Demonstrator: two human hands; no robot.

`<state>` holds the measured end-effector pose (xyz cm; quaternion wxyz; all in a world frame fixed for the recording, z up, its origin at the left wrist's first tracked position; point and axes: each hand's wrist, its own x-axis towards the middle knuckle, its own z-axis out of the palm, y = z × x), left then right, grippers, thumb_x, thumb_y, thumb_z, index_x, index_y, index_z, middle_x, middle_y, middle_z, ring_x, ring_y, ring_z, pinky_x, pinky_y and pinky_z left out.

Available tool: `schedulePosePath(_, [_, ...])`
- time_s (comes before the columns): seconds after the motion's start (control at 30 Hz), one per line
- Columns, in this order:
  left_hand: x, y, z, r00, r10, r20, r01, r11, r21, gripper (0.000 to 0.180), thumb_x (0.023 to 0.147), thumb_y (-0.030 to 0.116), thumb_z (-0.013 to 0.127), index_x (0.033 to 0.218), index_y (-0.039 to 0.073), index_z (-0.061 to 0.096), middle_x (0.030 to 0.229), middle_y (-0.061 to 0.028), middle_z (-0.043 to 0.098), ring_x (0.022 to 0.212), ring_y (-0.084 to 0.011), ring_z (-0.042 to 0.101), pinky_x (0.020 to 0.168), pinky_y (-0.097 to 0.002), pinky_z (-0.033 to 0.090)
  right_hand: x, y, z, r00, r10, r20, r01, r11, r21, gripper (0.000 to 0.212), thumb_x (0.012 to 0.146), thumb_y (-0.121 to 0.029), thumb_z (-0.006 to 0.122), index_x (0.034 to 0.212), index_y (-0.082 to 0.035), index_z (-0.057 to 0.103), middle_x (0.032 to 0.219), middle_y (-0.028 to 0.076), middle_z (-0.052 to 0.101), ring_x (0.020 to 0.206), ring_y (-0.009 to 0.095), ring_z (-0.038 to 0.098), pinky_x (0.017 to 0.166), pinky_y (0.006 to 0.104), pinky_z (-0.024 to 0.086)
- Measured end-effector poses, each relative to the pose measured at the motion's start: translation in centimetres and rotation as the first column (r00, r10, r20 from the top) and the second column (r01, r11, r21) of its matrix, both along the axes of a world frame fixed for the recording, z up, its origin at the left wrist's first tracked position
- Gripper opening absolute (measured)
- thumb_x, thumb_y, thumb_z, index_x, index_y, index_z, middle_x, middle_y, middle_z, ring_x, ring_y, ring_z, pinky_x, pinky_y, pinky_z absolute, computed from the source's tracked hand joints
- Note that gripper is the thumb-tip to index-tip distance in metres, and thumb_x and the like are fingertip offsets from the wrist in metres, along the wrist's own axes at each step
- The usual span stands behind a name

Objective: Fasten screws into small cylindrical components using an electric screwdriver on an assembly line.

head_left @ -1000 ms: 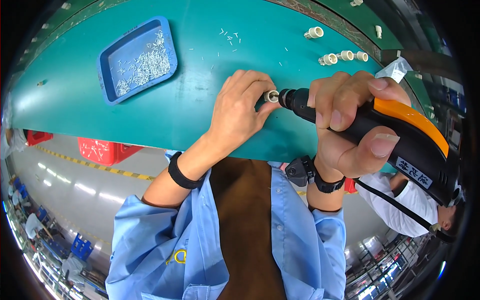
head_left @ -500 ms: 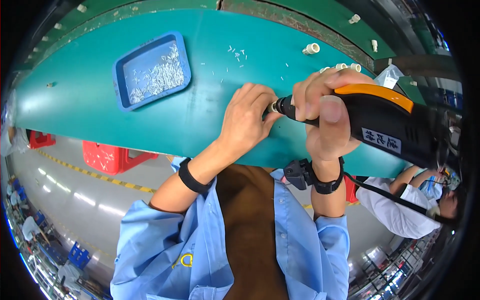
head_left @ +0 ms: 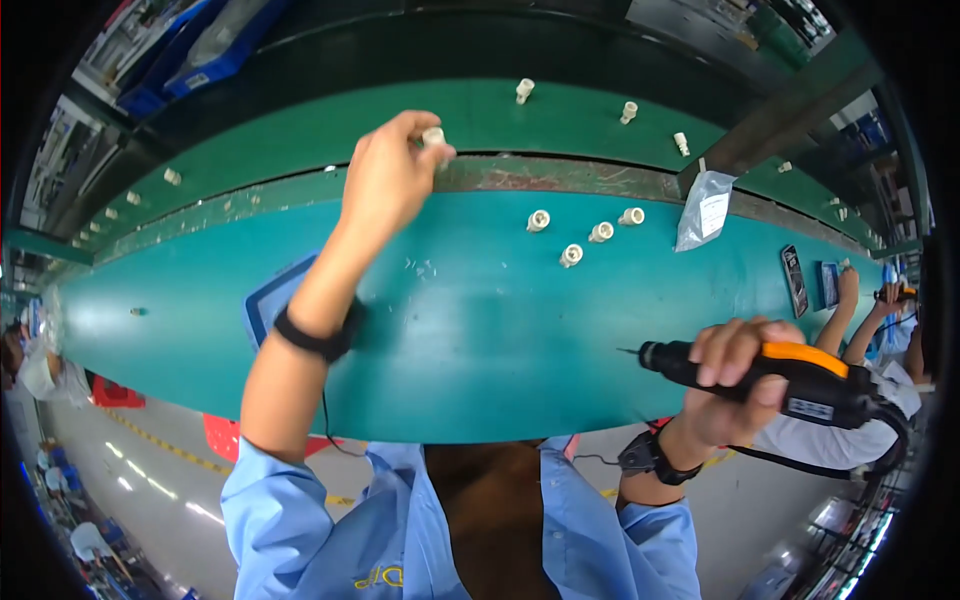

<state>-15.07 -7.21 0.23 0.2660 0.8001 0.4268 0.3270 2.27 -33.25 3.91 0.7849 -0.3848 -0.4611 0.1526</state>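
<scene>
My left hand [head_left: 385, 180] reaches out over the far edge of the teal bench [head_left: 480, 370]. Its fingers are closed on a small cream connector [head_left: 433, 136], held above the green ledge. On the near right, my right hand [head_left: 728, 360] is wrapped around a black and orange electric screwdriver [head_left: 815, 385]. The thin bit points left over the bench and touches nothing. Several more cream connectors [head_left: 601, 232] stand on the bench between the hands, toward the back. My left forearm covers most of a blue tray [head_left: 262, 298], and its contents are hidden.
More connectors [head_left: 525, 91] stand along the green ledge [head_left: 460, 110]. A clear plastic bag [head_left: 705, 208] lies by a dark upright post [head_left: 790, 110]. Tiny white pins [head_left: 422, 268] are scattered on the bench. At far right, a phone [head_left: 794, 280] lies near another person's hand [head_left: 848, 288].
My left hand has moved from the screwdriver's tip to the far ledge, carrying a connector. The screwdriver has drawn away in my right hand, its bit now bare. The view has tilted up.
</scene>
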Motion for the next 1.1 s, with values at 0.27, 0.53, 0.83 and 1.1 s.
schedulePosePath(0.27, [8.9,9.1,-6.6,0.96,0.209,-0.187,-0.155,0.951,0.268,0.036,0.074,0.016,0.067,0.106,0.001,0.06,0.101,-0.0148,0.063,0.096,-0.0323,0.058,0.084,-0.0393,0.046,1.0,0.7,-2.5,0.991,-0.125,0.049,0.129,0.988,-0.085,0.04,0.084,-0.037,0.057,0.104,-0.005,0.043,0.063,0.0,0.044,0.048,0.01,0.041,0.049,0.0248,0.038])
schedulePosePath(0.53, [17.8,9.1,-8.4,0.998,0.024,-0.065,-0.016,0.991,0.13,0.032,0.073,0.013,0.067,0.103,0.005,0.063,0.102,-0.0148,0.062,0.098,-0.032,0.058,0.085,-0.0392,0.046,2.4,0.1,-3.1,0.993,-0.114,0.023,0.116,0.989,-0.092,0.041,0.084,-0.037,0.058,0.104,-0.005,0.043,0.061,0.0,0.043,0.045,0.009,0.039,0.046,0.0237,0.036])
schedulePosePath(0.83, [16.9,8.5,-6.2,0.998,0.049,-0.027,-0.052,0.992,-0.117,0.02,0.072,0.01,0.064,0.092,0.008,0.068,0.091,-0.0177,0.065,0.087,-0.0333,0.062,0.079,-0.0395,0.05,1.7,-0.6,-3.1,0.989,-0.135,0.055,0.14,0.985,-0.099,0.04,0.085,-0.038,0.056,0.104,-0.005,0.044,0.061,0.0,0.042,0.047,0.009,0.039,0.046,0.0233,0.034])
schedulePosePath(1.1, [3.8,-2.3,3.7,0.945,-0.322,0.061,0.327,0.94,-0.099,0.023,0.072,0.014,0.068,0.091,0.001,0.066,0.078,-0.0134,0.065,0.069,-0.0241,0.062,0.065,-0.0311,0.049,-0.4,-1.4,-3.2,0.998,-0.056,-0.014,0.055,0.996,-0.07,0.043,0.085,-0.039,0.056,0.108,-0.005,0.045,0.062,0.0,0.042,0.049,0.01,0.039,0.05,0.0249,0.035])
